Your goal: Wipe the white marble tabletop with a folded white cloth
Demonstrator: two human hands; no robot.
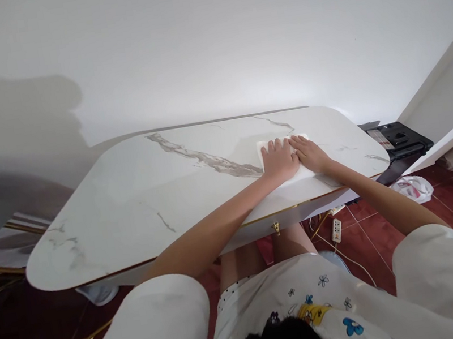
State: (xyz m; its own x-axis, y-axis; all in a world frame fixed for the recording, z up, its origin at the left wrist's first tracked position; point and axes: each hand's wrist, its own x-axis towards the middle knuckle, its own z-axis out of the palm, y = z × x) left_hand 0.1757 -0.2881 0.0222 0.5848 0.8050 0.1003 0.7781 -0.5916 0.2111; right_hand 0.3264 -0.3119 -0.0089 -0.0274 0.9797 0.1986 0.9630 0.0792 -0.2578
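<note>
head camera | from above, on the tabletop's (pixel 127 196) near side | faces forward-down, wall (pixel 206 41) beyond | close

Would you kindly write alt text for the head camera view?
A person's left hand and right hand rest side by side on a white cloth or tissue atop a marble-patterned table. A wall stands behind; a power strip lies on the red floor.

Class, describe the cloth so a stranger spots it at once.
Find the marbled table. Right of its middle, the left hand and right hand lie on the cloth. Plain white, it lacks the brownish veins that streak the tabletop.
</note>
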